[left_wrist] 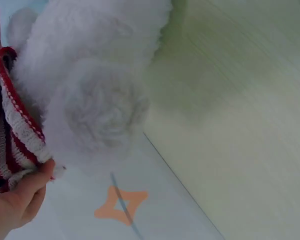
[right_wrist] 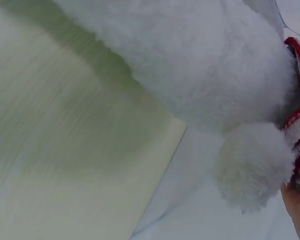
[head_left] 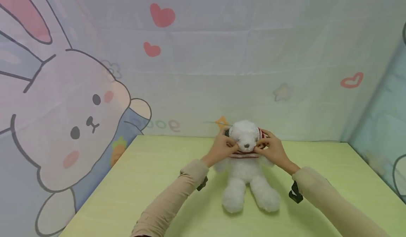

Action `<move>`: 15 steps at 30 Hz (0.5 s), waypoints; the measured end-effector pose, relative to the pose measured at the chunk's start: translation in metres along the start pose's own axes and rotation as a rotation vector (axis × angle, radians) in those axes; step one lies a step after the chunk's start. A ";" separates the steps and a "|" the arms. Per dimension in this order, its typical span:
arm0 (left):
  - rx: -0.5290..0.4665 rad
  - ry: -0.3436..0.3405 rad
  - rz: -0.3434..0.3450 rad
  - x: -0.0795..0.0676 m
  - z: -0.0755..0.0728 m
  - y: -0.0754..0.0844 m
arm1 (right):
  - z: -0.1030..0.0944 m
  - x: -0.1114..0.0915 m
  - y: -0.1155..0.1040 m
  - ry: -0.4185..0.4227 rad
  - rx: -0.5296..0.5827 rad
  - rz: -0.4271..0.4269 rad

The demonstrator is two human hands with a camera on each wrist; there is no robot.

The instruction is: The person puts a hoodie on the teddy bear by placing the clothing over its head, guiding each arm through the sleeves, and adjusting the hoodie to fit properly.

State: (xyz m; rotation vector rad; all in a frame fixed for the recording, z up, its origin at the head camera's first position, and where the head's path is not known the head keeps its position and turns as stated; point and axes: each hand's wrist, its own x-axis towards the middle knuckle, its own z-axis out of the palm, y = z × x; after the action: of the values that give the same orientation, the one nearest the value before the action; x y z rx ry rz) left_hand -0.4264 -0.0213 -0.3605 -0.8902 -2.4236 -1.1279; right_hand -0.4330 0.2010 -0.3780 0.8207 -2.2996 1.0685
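White plush toy, just one, is on the tabletop near its far edge; left hand and right hand, two in all, pinch its one striped garment.

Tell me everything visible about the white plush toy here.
The plush toy is white and looks soft and fluffy, with a rounded head, a small dark nose, stubby arms and two thick, rounded legs spread apart. It faces the head camera, over the pale green table. A red-and-white striped knit garment shows under its chin and beside its head; the left hand and right hand grip it on either side of the face.
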 end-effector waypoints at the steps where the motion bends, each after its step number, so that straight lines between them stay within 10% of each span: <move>1: -0.018 -0.003 -0.009 -0.001 0.000 -0.002 | -0.001 0.001 0.000 -0.014 0.019 0.039; 15: -0.108 0.059 -0.020 -0.002 0.008 -0.003 | -0.016 0.012 -0.009 -0.167 0.254 0.465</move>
State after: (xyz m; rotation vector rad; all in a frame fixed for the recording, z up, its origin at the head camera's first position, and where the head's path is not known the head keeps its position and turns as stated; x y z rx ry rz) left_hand -0.4268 -0.0169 -0.3682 -0.8535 -2.3488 -1.2844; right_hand -0.4328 0.2048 -0.3567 0.4841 -2.6050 1.5690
